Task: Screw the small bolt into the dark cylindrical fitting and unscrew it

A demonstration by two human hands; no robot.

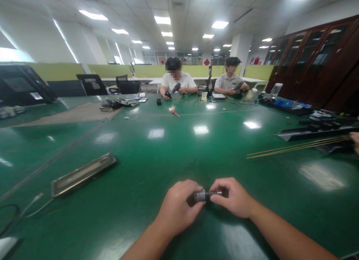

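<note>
Low over the green table [134, 147], a small cylindrical metal part [200, 195] lies sideways between my hands. It has a grey barrel on the left, a dark middle and a thinner silvery end on the right. My left hand [179, 202] is closed around the barrel, thumb below and fingers above. The thumb and forefinger of my right hand [234, 198] pinch the thin end. Its exact kind is too small and blurred to make out.
A framed flat device [84, 174] with a cable lies at left. Long thin brass-coloured rods [297, 146] reach in from another person's hand [355, 140] at right. An orange screwdriver [175, 113] lies farther back. Two people [179, 80] sit across the table, holding dark tools.
</note>
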